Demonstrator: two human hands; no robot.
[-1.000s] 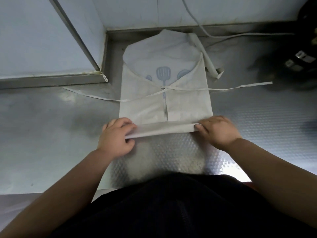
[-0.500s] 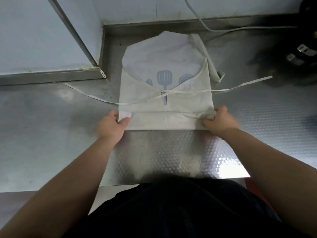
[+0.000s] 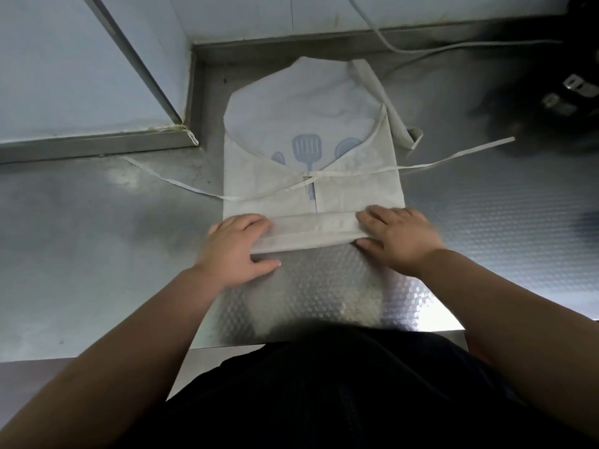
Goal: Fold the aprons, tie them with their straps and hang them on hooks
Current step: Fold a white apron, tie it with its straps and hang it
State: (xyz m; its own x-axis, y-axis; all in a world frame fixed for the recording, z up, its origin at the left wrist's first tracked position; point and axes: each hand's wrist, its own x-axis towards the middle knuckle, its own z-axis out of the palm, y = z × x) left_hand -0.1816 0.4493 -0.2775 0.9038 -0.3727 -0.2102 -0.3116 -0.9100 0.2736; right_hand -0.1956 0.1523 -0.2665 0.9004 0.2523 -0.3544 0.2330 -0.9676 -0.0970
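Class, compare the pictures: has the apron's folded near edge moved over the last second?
Yes. The folded edge has moved away from the person, toward the spatula print, with the left hand and right hand pressing its ends.

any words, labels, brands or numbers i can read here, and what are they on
No text can be read anywhere in this view.
Apron: it carries only printed pictures, a spatula and parts of two other utensil shapes, with no words.
Dark object at the top right: its small light patches are too blurred to tell whether they carry any writing.
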